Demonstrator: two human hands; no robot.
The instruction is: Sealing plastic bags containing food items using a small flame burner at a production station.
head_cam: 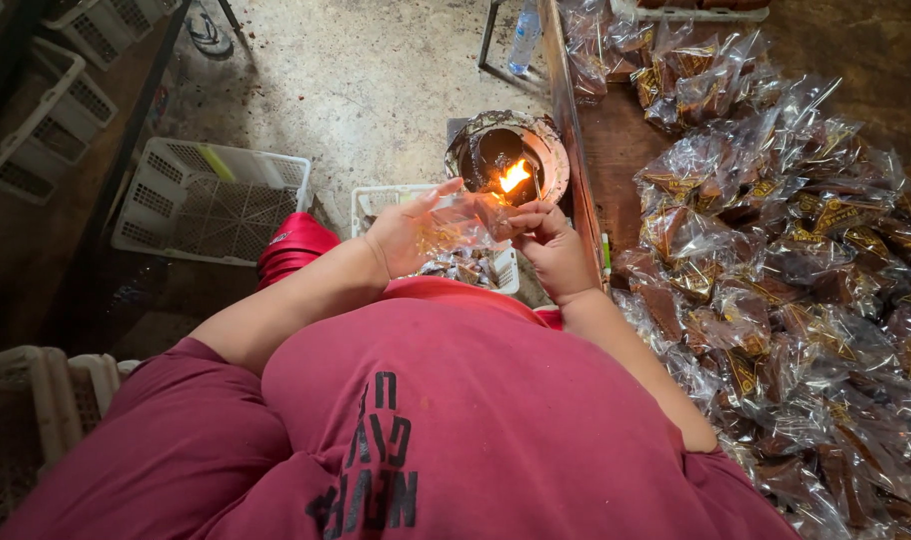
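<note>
Head view: both hands (pixel 411 232) (pixel 554 245) hold clear packet (pixel 466 222) nr flame (pixel 515 176).

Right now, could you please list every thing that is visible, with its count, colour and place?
clear packet: one, transparent, held in both hands beside the flame
flame: one, orange, in the round pot
round pot: one, dark inside, on the floor ahead
filled packets: many, clear with brown contents, heaped on the wooden table at right
white crates: several, on the floor at left
plastic bottle: one, clear, top centre
left hand: grip on the packet
right hand: grip on the packet
</note>
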